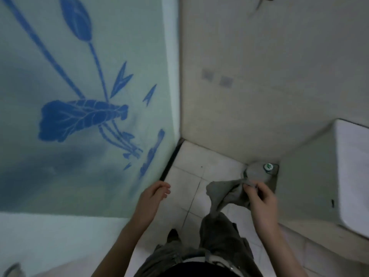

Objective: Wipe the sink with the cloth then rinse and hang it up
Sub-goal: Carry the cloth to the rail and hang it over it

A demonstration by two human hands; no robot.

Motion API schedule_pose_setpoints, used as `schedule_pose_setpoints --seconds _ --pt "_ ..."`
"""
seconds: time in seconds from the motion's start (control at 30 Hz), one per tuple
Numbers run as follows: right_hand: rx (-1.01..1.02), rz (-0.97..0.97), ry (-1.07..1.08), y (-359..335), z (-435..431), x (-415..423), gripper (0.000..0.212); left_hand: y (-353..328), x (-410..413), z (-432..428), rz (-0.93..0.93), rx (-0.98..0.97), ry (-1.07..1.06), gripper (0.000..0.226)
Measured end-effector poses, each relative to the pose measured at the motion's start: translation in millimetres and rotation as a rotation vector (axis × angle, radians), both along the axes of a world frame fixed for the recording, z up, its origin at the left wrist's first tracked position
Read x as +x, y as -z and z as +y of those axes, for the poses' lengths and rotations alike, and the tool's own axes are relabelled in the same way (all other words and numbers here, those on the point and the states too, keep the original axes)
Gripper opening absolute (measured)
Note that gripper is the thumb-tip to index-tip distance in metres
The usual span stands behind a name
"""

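A grey cloth (223,191) hangs crumpled in front of me, above the tiled floor. My right hand (261,198) pinches its upper right edge between thumb and fingers. My left hand (153,195) floats to the left of the cloth with loosely curled fingers and holds nothing; a gap separates it from the cloth. The white sink (353,176) shows only as its outer side at the right edge of the view; its bowl is hidden.
A pale green panel with a blue lotus print (83,108) fills the left. A beige wall (259,86) stands ahead. A floor drain with a green-capped item (267,167) sits in the corner. My legs stand on white floor tiles (191,170).
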State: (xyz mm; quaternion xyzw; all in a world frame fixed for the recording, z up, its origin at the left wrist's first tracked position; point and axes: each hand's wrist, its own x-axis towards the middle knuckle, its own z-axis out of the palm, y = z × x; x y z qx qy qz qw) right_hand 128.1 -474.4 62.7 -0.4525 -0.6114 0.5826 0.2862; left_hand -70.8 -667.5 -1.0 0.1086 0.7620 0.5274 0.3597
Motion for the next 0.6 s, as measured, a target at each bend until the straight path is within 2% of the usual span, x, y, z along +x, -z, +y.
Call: schedule_pose_setpoints --seconds 0.27,0.4,0.53,0.6 --pt "0.001 -0.002 0.180 9.1 62.4 -29.7 0.021 21.5 -46.2 116.2 -0.034 -0.029 0.292 0.024" --pt "-0.022 -0.061 0.147 27.4 115.4 -46.4 0.018 40.1 -58.3 167.3 -0.040 -0.075 0.299 0.021" --pt "-0.015 -0.103 0.112 28.7 165.8 -67.7 0.030 38.1 -78.0 212.3 -0.024 -0.099 0.275 0.026" --pt "0.013 -0.103 0.088 21.5 187.7 -77.1 0.029 26.4 -89.6 235.8 -0.011 -0.081 0.265 0.026"
